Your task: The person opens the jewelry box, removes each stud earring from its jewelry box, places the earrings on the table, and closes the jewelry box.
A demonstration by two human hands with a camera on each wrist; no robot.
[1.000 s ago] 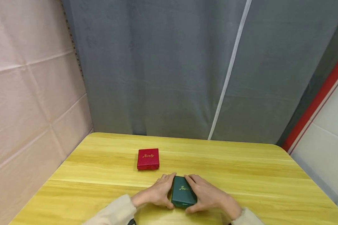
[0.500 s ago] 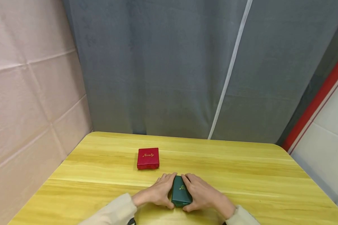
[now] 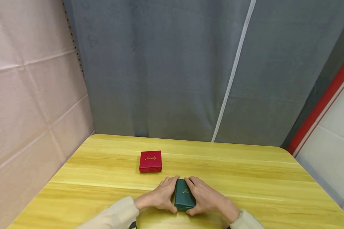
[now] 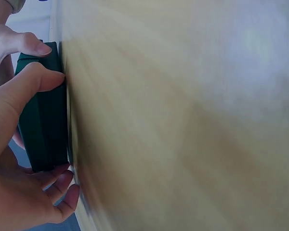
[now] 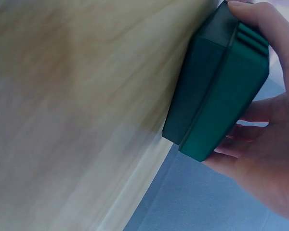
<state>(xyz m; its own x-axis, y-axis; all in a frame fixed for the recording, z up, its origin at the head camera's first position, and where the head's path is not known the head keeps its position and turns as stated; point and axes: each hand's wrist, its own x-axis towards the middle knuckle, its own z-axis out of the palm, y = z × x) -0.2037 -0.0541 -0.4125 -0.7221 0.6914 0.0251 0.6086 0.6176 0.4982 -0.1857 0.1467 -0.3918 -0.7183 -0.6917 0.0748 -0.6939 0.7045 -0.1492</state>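
A dark green jewelry box (image 3: 183, 197) with gold lettering on its lid lies near the front of the table, between my two hands. My left hand (image 3: 161, 195) holds its left side, thumb at the near end and fingers at the far end. From the other side my right hand (image 3: 205, 197) grips it the same way and covers part of the lid and lettering. In the left wrist view both thumbs touch the near face of the green box (image 4: 44, 115). The right wrist view shows the box (image 5: 216, 91) low against the tabletop. A red jewelry box (image 3: 150, 162) sits apart, farther back and left.
The yellow wood-grain table (image 3: 246, 178) has rounded far corners. Behind it hangs a grey curtain (image 3: 166, 70) with a pale strip (image 3: 232, 76). A pinkish cloth (image 3: 31, 89) hangs at left; a red-edged white surface (image 3: 335, 133) stands at right.
Over the first half second my right hand shifts a little left and covers more of the green box's lid. Since then hands and box look still; the red box stays put.
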